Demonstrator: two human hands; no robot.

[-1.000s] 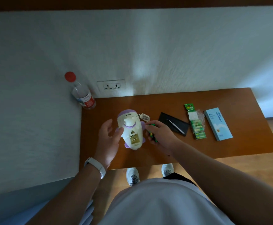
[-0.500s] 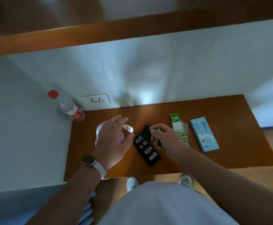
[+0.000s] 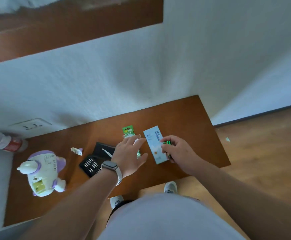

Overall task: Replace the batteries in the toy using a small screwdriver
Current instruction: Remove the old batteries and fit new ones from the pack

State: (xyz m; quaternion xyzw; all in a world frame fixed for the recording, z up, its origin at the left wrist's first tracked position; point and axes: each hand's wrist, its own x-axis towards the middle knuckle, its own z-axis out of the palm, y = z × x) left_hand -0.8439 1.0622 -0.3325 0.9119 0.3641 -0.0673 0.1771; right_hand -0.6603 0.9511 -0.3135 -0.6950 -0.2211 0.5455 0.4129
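Note:
The white and purple toy (image 3: 42, 172) lies on its back at the left of the wooden table (image 3: 184, 115), battery bay facing up. Its small cover (image 3: 76, 151) lies apart beside it. My left hand (image 3: 130, 155), fingers spread and holding nothing, hovers over the green battery pack (image 3: 127, 130), hiding most of it. My right hand (image 3: 176, 149) is closed on green batteries (image 3: 167, 143) above the light blue box (image 3: 154, 144). The black screwdriver kit (image 3: 91, 164) lies open, with a metal driver (image 3: 107, 152) on its lid.
A plastic bottle with a red label (image 3: 8, 143) lies at the far left by the wall socket (image 3: 31, 125). The white wall runs right behind the table. Wooden floor and my shoes (image 3: 170, 187) show below the front edge.
My view has swung right. My left hand has left the toy and crossed to the battery pack. My right hand, still holding batteries, has moved right over the blue box.

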